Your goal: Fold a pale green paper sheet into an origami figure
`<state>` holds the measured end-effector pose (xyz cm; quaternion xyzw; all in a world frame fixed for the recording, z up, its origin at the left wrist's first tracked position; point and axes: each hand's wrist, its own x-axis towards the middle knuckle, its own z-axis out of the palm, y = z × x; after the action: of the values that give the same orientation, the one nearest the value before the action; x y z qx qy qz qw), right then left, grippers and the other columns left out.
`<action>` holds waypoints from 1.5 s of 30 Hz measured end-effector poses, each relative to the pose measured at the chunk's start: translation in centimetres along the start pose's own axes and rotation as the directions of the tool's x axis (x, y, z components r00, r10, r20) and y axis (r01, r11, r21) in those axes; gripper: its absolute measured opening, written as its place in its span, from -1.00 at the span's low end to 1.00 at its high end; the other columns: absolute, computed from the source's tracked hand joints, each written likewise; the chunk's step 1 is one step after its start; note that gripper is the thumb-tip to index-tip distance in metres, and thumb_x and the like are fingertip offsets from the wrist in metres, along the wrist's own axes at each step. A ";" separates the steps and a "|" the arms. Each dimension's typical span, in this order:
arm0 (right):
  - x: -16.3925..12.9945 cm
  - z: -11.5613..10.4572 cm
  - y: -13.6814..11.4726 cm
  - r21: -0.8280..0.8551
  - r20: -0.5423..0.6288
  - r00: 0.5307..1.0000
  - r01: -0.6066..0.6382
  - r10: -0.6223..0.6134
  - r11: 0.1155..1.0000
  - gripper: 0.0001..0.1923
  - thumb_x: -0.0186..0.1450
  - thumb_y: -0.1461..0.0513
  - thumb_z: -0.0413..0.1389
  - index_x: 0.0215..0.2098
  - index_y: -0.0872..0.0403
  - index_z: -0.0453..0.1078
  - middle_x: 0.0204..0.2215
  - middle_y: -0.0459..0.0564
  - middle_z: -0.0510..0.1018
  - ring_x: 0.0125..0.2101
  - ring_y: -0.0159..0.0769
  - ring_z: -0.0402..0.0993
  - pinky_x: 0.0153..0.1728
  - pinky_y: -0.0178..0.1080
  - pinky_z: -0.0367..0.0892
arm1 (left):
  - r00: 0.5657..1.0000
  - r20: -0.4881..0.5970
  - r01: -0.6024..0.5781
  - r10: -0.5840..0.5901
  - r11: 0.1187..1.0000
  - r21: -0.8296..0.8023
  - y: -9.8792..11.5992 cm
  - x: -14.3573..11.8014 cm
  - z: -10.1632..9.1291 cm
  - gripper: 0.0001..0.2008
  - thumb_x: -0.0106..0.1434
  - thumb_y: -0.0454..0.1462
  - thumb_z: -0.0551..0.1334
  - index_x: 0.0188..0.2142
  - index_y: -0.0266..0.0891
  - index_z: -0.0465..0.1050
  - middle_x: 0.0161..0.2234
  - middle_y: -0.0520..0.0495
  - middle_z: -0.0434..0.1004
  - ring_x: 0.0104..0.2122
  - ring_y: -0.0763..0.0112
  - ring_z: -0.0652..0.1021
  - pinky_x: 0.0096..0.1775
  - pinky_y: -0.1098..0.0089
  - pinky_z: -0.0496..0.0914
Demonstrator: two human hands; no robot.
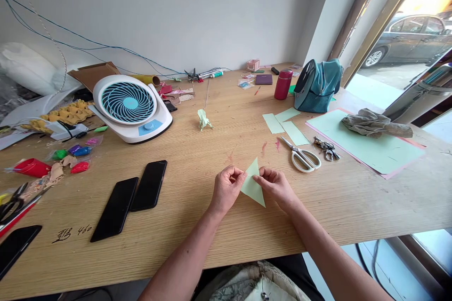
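Observation:
A folded piece of pale green paper [253,190] with pointed corners is held just above the table, near its front edge. My left hand [229,187] pinches its left side between thumb and fingers. Opposite it, my right hand [277,188] pinches the right side, and the two thumbs almost meet at the middle. Farther back stands a small folded paper figure [204,120] in the same pale green. Scissors [304,159] with white handles lie to the right of my hands, beside several pale green paper strips [295,132].
On the left are a white fan [131,106], two black phones [149,185] side by side and a red cup [33,168]. To the right lie keys [326,147], large green sheets [374,148] with a grey cloth [376,123], a red flask [283,84] and a teal bag [319,87].

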<state>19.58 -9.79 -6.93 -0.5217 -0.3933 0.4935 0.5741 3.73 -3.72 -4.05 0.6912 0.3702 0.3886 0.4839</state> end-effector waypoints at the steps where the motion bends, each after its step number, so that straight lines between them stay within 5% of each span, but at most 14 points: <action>1: 0.0 -0.2 0.0 -0.012 -0.014 1.000 0.001 -0.001 1.000 -0.56 0.07 -0.10 0.31 -0.49 0.08 0.38 -0.57 -0.11 0.41 -0.55 -0.39 0.24 -0.51 -0.29 0.15 | 1.000 -0.009 0.008 -0.008 1.000 -0.011 -0.1 0.1 -0.1 -0.74 0.21 -0.16 0.27 -0.53 -0.25 0.39 -0.52 0.04 0.42 -0.53 0.51 0.37 -0.45 0.50 0.24; 7: 0.0 -1.2 -0.7 -0.005 -0.153 0.987 0.044 -0.045 0.999 -0.63 0.14 -0.05 0.28 -0.47 0.08 0.43 -0.53 -0.08 0.44 -0.51 -0.39 0.25 -0.46 -0.30 0.19 | 0.991 -0.099 0.079 -0.094 0.986 -0.150 -0.7 0.8 -0.9 -0.72 0.17 -0.13 0.30 -0.54 -0.26 0.38 -0.59 0.10 0.31 -0.54 0.54 0.28 -0.44 0.50 0.18; 12: -0.3 -0.7 -1.1 0.032 0.006 0.999 0.032 -0.032 0.999 -0.64 0.20 -0.06 0.23 -0.35 0.07 0.47 -0.45 -0.08 0.46 -0.45 -0.37 0.30 -0.39 -0.29 0.22 | 0.984 0.000 0.170 -0.176 0.948 -0.268 -0.5 0.7 -0.6 -0.71 0.13 -0.11 0.34 -0.52 -0.28 0.41 -0.58 0.08 0.33 -0.53 0.53 0.29 -0.42 0.49 0.20; 16: -0.3 -0.1 -0.6 -0.017 0.113 0.993 -0.026 0.028 1.000 -0.58 0.11 -0.09 0.30 -0.42 0.09 0.43 -0.52 -0.10 0.43 -0.50 -0.37 0.27 -0.45 -0.28 0.17 | 0.988 0.047 0.152 -0.145 0.971 -0.187 -0.7 0.4 -0.2 -0.72 0.14 -0.12 0.32 -0.53 -0.28 0.43 -0.56 0.05 0.37 -0.51 0.51 0.33 -0.41 0.48 0.23; 21: -0.1 0.1 -0.2 -0.072 0.143 0.989 0.043 -0.032 0.996 -0.56 0.11 -0.09 0.30 -0.49 0.10 0.38 -0.54 -0.10 0.41 -0.51 -0.38 0.25 -0.46 -0.28 0.16 | 0.988 0.083 0.139 -0.129 0.981 -0.133 -1.0 0.4 -0.1 -0.73 0.16 -0.13 0.29 -0.53 -0.27 0.39 -0.55 0.05 0.37 -0.51 0.51 0.33 -0.42 0.49 0.24; 32: -0.1 -0.2 -0.3 0.091 0.088 0.996 -0.023 0.015 0.996 -0.63 0.08 -0.01 0.35 -0.46 0.09 0.43 -0.55 -0.14 0.43 -0.51 -0.39 0.29 -0.44 -0.30 0.21 | 0.965 0.244 0.104 -0.094 0.994 -0.027 -0.5 -0.1 0.3 -0.72 0.20 -0.18 0.25 -0.54 -0.25 0.26 -0.57 0.11 0.23 -0.53 0.55 0.24 -0.49 0.51 0.16; 45: 0.1 -0.5 -0.6 0.167 0.056 0.990 -0.135 0.127 0.977 -0.63 -0.04 0.05 0.42 -0.56 0.10 0.40 -0.64 -0.19 0.38 -0.58 -0.45 0.21 -0.50 -0.32 0.11 | 0.971 0.237 -0.044 0.026 0.997 0.071 -0.3 -0.2 0.7 -0.79 0.21 -0.27 0.21 -0.52 -0.24 0.26 -0.52 0.09 0.29 -0.49 0.54 0.32 -0.44 0.52 0.23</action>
<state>20.20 -9.79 -6.36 -0.4842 -0.3272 0.5736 0.5740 4.20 -4.05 -4.52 0.7566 0.3125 0.2981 0.4910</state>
